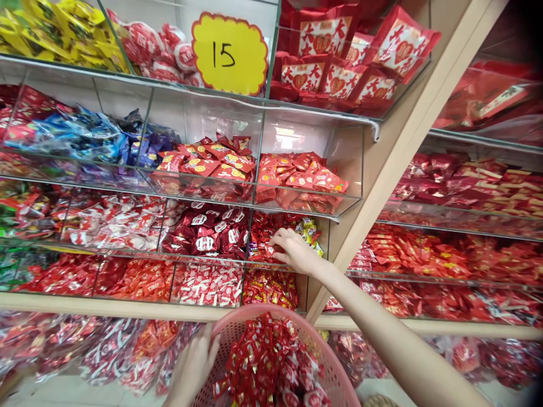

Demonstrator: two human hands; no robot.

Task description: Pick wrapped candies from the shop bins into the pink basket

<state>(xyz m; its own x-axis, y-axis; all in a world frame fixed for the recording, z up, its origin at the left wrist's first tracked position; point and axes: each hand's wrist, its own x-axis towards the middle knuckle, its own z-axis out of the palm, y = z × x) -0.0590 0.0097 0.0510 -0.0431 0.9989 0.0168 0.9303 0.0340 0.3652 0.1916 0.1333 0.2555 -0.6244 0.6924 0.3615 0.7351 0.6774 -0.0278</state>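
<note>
A pink plastic basket [339, 362] with a perforated wall holds a heap of red-wrapped candies [265, 345], with red-and-white ones at its right. My left hand [195, 364] grips the basket at its left rim; part of the fingers is hidden. Reaching over the basket, my right hand [294, 251] is in a clear shelf compartment of small red-wrapped candies. Its fingers are pinched together at the candies, and what lies between the fingertips is mostly hidden. Beside that hand lie a few yellow-wrapped candies [309, 232] and a purple one.
Tiered shelves with clear dividers [254, 186] hold candies in many colours. A yellow price card [229, 53] reading 15 hangs above. A slanting wooden post [407, 147] stands right of my right hand. Bagged candies [110, 350] lie below the bottom wooden ledge [106, 305].
</note>
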